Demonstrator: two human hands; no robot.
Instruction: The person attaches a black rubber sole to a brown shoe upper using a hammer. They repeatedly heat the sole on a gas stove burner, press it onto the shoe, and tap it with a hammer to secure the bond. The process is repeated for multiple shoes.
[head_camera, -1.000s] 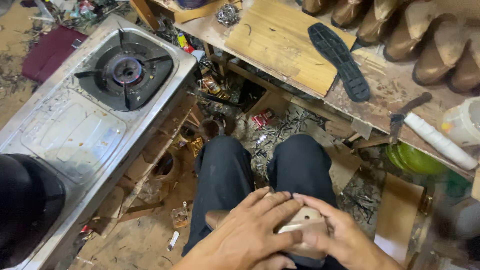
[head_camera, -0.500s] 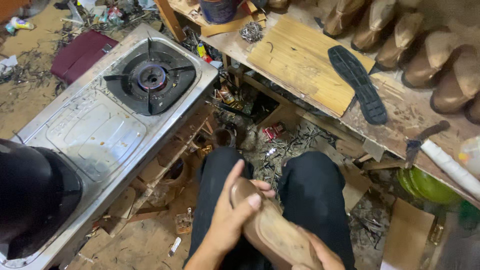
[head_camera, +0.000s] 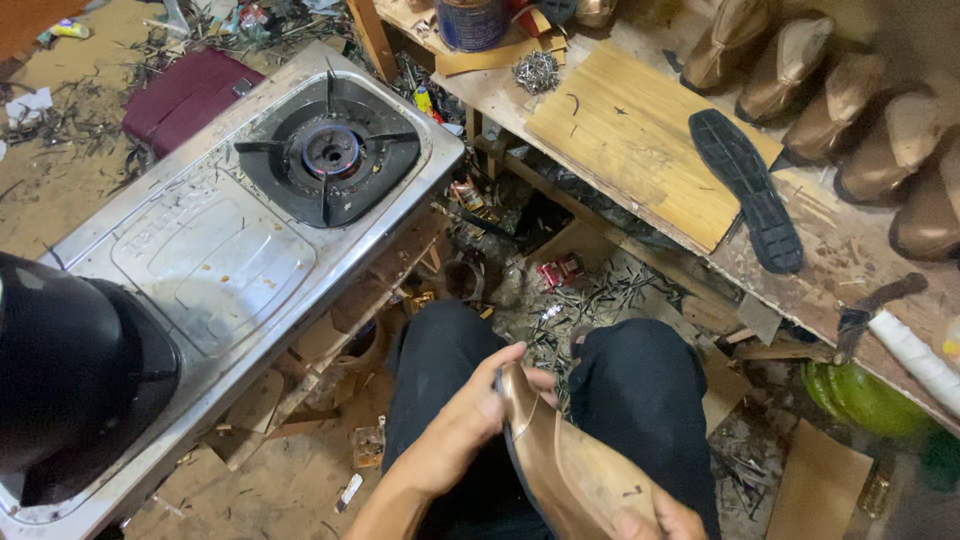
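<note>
**A:** What takes up the most room?

**B:** The steel gas stove (head_camera: 210, 260) on the left, running from the bottom corner up toward the middle, burner (head_camera: 330, 150) at its far end. A big black rounded pot (head_camera: 70, 370) sits on its near end. On the right a long wooden bench (head_camera: 850, 240) slants across, with a pale board (head_camera: 640, 150) on it, a black sole (head_camera: 745, 190) lying half on that board, and a row of brown shoe uppers (head_camera: 850, 110) along the back edge.

**A:** And between them?

**B:** A narrow littered strip of floor, where the person's knees in dark trousers (head_camera: 640, 390) sit. The stove's edge is just beside the left knee; the bench's front edge is near the right.

**A:** The hands?

**B:** Both on a tan shoe (head_camera: 570, 460) held over the lap, sole side up, toe pointing away. The left hand (head_camera: 465, 425) is curled around the toe end, thumb on top, fingers wrapped behind. The right hand (head_camera: 650, 520) is mostly cut off by the bottom edge; only fingertips show, pressed on the heel end, so how far it is closed I cannot tell.

**A:** Small things?

**B:** A heap of nails (head_camera: 537, 70) and a blue can (head_camera: 472, 22) at the bench's far end.
</note>
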